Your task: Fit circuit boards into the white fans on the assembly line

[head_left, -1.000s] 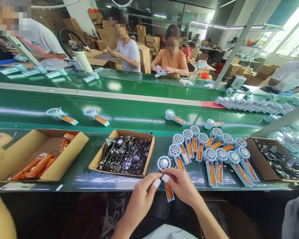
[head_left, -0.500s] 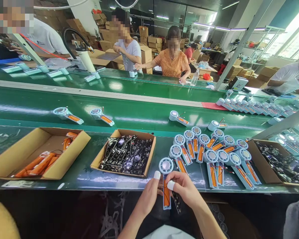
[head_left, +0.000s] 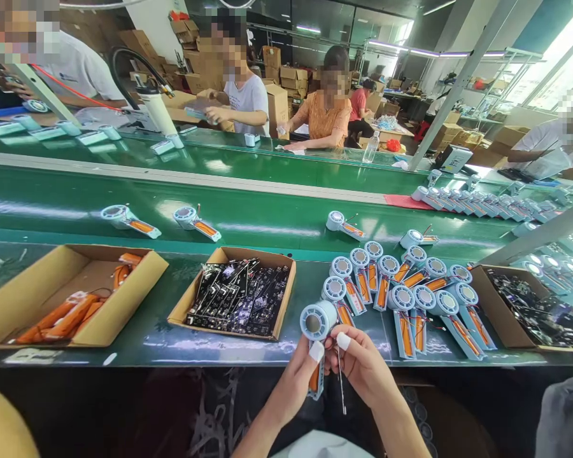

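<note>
Holding a half-built handheld fan [head_left: 316,337] between both hands, I have it close in at the near edge of the green bench [head_left: 148,337]. Its long axis runs almost straight away from me: the round white head sits at the far end, just beyond my fingertips, facing up toward me, and the handle with its orange battery points back down toward my lap. My left hand [head_left: 298,378] is clamped on the handle, the taped thumb pressed against its upper part just below the head. My right hand [head_left: 363,366] is closed beside it, taped fingertip touching the same spot, and pinches a thin dark circuit strip [head_left: 340,378] that hangs just right of the handle, parallel to it, its free end pointing down toward me.

Beyond my right fingers lies a cluster of similar fans [head_left: 401,286], heads mostly away from me. Left of my left fingers stands a cardboard box of black circuit boards [head_left: 241,296], and farther left another box with orange batteries [head_left: 71,312]. Past these boxes a few single fans lie on the conveyor belt [head_left: 267,216], and other people work on its far side.
</note>
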The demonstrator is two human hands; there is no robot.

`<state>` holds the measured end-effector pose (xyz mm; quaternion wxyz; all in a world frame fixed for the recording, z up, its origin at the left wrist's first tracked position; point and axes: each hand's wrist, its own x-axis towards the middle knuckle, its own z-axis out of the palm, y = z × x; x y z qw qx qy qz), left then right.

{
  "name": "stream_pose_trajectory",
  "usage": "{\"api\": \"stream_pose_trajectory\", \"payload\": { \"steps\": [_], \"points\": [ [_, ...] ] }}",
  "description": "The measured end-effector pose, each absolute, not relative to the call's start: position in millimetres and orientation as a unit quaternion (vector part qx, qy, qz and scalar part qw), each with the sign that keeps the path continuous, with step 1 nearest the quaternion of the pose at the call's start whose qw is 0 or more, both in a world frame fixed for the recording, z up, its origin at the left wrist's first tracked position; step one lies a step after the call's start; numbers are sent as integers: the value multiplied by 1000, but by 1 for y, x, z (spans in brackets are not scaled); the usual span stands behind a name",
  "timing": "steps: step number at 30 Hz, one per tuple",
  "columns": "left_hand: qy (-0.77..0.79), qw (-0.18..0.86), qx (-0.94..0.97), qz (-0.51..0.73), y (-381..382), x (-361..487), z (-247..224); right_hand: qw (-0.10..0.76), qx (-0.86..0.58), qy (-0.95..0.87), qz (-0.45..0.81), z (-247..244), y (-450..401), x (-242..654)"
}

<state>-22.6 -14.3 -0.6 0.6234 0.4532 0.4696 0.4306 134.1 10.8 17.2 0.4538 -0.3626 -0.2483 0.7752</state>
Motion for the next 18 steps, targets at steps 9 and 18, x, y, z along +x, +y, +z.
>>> {"api": "stream_pose_trajectory", "payload": {
  "steps": [9,18],
  "points": [
    [515,549,490,440,-11,-21,-3,436,-394,-344,733,34,9,138],
    [539,549,430,474,-12,-19,1,379,-539,-603,450,30,3,141]
  ]
}}
